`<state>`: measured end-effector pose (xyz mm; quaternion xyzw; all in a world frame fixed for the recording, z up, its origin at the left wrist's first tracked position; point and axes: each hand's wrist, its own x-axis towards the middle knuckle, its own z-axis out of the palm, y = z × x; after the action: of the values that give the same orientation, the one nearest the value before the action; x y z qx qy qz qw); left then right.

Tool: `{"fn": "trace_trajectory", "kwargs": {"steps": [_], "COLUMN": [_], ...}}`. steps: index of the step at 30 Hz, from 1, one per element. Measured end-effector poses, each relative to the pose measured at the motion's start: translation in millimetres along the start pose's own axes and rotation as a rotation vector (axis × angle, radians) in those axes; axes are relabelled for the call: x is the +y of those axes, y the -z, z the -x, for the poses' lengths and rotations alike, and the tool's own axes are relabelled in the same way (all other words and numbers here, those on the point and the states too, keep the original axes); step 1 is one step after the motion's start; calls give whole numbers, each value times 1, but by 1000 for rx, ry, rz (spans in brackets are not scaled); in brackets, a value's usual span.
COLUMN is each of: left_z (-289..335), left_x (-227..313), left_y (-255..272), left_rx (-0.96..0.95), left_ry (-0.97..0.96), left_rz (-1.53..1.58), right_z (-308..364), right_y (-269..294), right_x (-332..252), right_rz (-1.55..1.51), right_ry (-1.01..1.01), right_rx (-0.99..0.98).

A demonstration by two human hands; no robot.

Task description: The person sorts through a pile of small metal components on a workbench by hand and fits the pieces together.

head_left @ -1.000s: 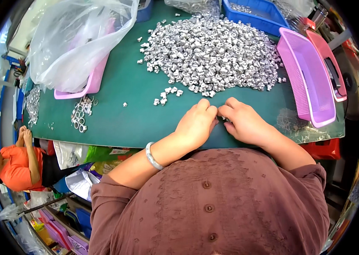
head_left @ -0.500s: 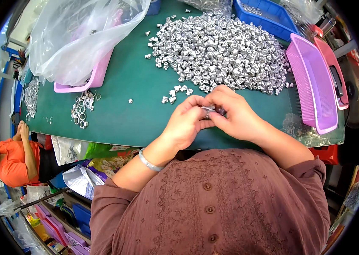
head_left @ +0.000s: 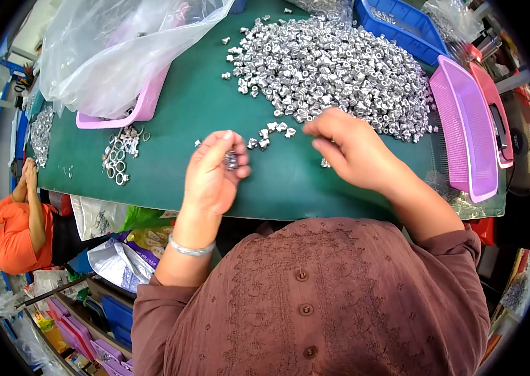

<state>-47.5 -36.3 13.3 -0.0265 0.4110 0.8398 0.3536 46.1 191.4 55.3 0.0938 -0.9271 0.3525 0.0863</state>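
Observation:
My left hand point(head_left: 208, 178), a bangle on its wrist, is curled around small silvery metal fittings point(head_left: 230, 160), which show between palm and fingers. How many it holds is hidden. To its right, my right hand point(head_left: 354, 153) hovers over the table with thumb and forefinger apart and nothing visible between them. Just below its thumb is one small metal fitting point(head_left: 325, 163). A short row of loose fittings point(head_left: 264, 143) lies between the two hands. Beyond my right hand spreads a large heap of the same ribbed fittings point(head_left: 334, 69).
On the green table point(head_left: 177, 169), a pink basket point(head_left: 152, 94) under a clear plastic bag point(head_left: 121, 56) stands left, with metal rings point(head_left: 116, 164) before it. At right are a purple basket point(head_left: 487, 182) and a blue tray point(head_left: 437, 47). A person in orange point(head_left: 23, 232) sits far left.
My hands were together over a metal piece and have separated. The left moved left with fittings in its curl; the right drew slightly right, its thumb and forefinger now apart.

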Motion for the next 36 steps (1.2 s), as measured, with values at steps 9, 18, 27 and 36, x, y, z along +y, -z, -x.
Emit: {"fn": "trace_trajectory", "kwargs": {"steps": [9, 18, 27, 36], "left_z": [-7, -10, -10, -10], "left_x": [2, -1, 0, 2], "left_y": [4, 2, 8, 14], "left_rx": [83, 70, 56, 38], "left_ry": [-591, -517, -565, -538], "left_rz": [-1583, -1621, -1607, -1327], "right_z": [26, 2, -28, -32], "right_y": [-20, -46, -52, -80], "right_x": [6, 9, -1, -2], "right_rz": [238, -93, -455, 326], "right_ry": [-39, -66, -424, -57], "right_rx": [-228, -80, -162, 1]}}
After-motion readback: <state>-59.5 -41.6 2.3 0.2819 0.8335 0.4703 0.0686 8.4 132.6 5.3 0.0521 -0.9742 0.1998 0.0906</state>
